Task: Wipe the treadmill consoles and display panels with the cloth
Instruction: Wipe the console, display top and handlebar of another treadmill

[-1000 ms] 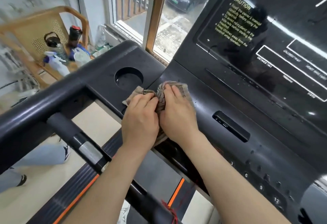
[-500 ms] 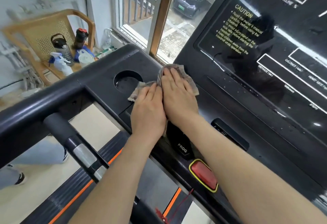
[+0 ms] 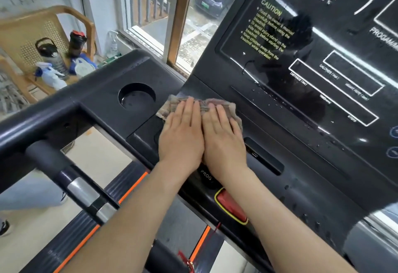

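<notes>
Both hands flat: L hand (image 3: 182,137) & R hand (image 3: 224,143) side by side, fingers (image 3: 189,111) straight, pressing cloth (image 3: 215,103) onto console (image 3: 301,188), just right of cup holder (image 3: 136,97). Risk, I'd say: R wrist sits over PROG btn (image 3: 205,178), w/ red stop (image 3: 231,207) near, so leaning harder could trigger one.

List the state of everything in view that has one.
cloth: spread flat on the console, under both hands
left hand: flat, fingers straight, pressing the cloth
right hand: flat, fingers straight, pressing the cloth
cup holder: nothing standing in it, bottom looks wet
display panel: dark, water drops on it
red button: uncovered, no hand on it
</notes>
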`<state>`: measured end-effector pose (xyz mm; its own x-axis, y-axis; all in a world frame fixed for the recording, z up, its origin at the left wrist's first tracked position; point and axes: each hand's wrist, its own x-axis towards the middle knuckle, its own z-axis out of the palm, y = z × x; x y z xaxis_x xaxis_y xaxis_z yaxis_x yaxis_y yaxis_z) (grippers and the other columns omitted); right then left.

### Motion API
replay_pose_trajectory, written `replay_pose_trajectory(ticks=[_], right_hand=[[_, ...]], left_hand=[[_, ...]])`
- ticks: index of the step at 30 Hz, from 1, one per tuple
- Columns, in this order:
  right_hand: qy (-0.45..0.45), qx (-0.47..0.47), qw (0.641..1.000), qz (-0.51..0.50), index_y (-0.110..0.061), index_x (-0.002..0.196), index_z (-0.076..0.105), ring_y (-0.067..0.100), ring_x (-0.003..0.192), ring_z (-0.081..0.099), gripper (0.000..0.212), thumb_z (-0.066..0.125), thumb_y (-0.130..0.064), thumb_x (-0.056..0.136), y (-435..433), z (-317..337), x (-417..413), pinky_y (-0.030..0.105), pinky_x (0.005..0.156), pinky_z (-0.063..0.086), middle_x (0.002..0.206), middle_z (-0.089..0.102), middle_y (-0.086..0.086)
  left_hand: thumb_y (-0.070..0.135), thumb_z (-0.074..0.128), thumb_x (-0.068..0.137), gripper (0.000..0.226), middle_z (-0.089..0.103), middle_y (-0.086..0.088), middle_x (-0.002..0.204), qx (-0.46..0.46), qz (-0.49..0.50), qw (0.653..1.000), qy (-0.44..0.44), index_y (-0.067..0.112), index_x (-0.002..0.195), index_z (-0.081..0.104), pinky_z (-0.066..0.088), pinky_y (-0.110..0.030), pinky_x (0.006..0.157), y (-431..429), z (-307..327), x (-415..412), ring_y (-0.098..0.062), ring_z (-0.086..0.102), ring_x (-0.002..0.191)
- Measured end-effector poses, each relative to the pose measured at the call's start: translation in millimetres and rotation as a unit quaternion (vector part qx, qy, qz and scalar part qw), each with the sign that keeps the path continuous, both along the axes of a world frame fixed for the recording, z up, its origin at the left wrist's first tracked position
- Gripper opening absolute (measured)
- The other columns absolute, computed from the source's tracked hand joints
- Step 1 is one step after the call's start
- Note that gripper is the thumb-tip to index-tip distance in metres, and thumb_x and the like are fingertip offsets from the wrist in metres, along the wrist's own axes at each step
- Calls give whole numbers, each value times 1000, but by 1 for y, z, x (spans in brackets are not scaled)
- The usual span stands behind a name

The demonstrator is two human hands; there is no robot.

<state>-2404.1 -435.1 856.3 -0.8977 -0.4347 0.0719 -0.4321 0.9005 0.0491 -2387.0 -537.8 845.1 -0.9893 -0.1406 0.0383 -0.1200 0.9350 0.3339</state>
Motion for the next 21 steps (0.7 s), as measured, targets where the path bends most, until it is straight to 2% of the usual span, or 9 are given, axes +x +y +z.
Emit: replay_pose_trajectory(ticks=[2,5,8,11,14,15,19,21], right_hand=[[-16,15,1000,10,-16,154,16,16,150,1,57,36,-27,102,-23,6,-22,37,118,9,163,8,0],[-19,17,1000,10,-21,154,12,11,149,-5,53,30,-30,105,-33,9,-32,32,117,4,163,2,-6],[-18,15,1000,5,-18,154,15,11,149,1,53,31,-29,104,-10,11,-21,31,118,8,163,9,-4],[9,5,1000,-27,-13,152,27,15,149,14,54,42,-24,101,21,11,-4,35,118,16,160,22,1],[40,-22,997,-60,-5,141,47,24,140,37,52,58,-14,91,56,10,19,41,112,34,147,46,11],[37,-41,995,-79,-4,139,49,26,138,40,50,59,-9,90,70,11,28,41,111,37,144,49,13],[45,-75,984,-154,1,139,47,28,136,40,56,63,6,85,118,9,67,44,112,36,141,50,18],[32,-117,974,-189,-3,143,41,18,141,26,58,58,4,89,126,6,80,35,115,27,148,43,13]], left_hand=[[26,25,101,65,-17,-4,160,22,30,999,-11,12,152,-13,-2,-33,120,-17,2,-18,-17,-10,147],[25,25,102,65,-15,-6,160,38,48,998,-22,11,151,-14,0,-35,120,-25,1,-33,-19,-8,148],[24,22,102,63,-19,-10,159,22,40,999,0,8,150,-16,-4,-38,120,-6,0,-31,-23,-13,147],[22,22,103,63,-24,-10,157,33,0,999,9,7,148,-19,-7,-37,119,24,2,-21,-23,-17,146],[23,23,103,65,-26,-9,157,59,-51,997,16,8,148,-20,-8,-36,119,57,8,-6,-23,-20,145],[23,24,102,65,-27,-9,156,60,-70,996,20,8,148,-20,-8,-37,119,70,11,0,-24,-20,145],[21,18,103,60,-24,-13,157,36,-176,984,18,7,149,-17,-6,-43,119,121,19,26,-28,-18,145],[23,17,103,59,-22,-9,158,21,-214,977,13,10,150,-15,-6,-44,119,131,20,34,-24,-17,146]])
